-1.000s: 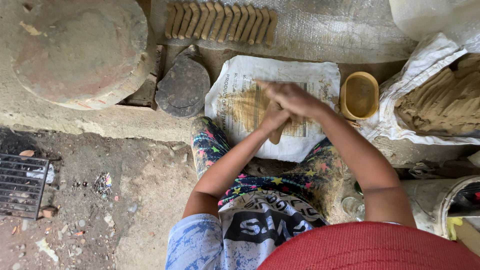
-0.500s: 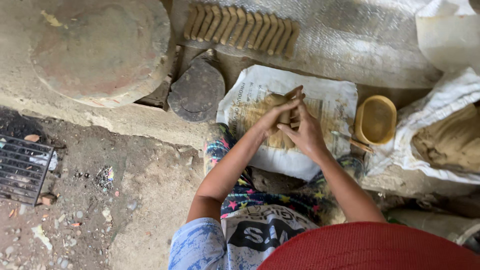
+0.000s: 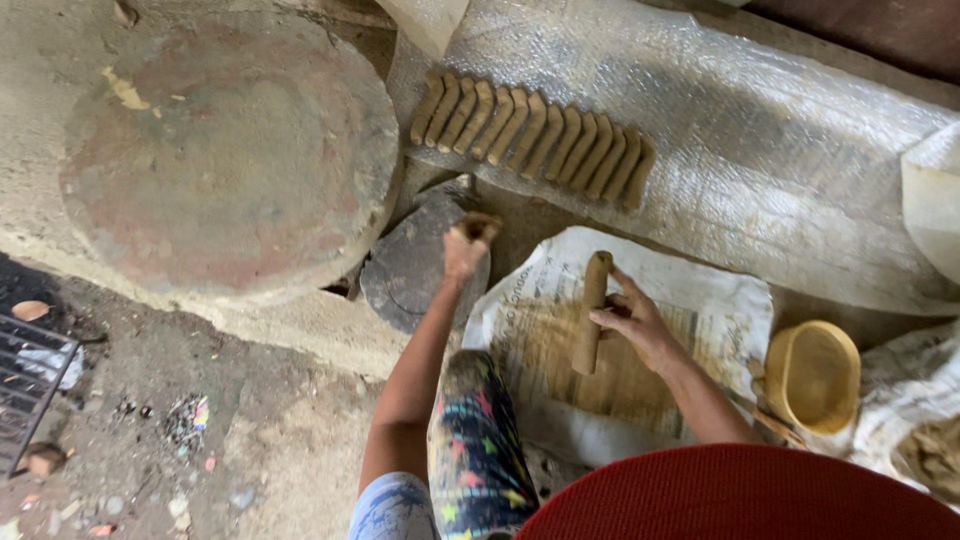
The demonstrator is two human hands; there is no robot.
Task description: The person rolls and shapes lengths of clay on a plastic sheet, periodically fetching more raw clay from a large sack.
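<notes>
The right hand (image 3: 640, 322) lies on a clay roll (image 3: 590, 312), fingers partly curled around its side, holding it against the clay-stained white sack (image 3: 700, 300) spread beneath. The left hand (image 3: 466, 243) is stretched forward and closed into a fist around a small lump of clay (image 3: 483, 224), above a flat dark stone (image 3: 410, 275). Beyond the left hand, a row of finished clay rolls (image 3: 535, 140) lies side by side on a sheet of bubble wrap (image 3: 780, 150). To the right of the right hand stands a yellow bowl (image 3: 812, 375). Left of the left hand sits a big round stone slab (image 3: 225, 140).
</notes>
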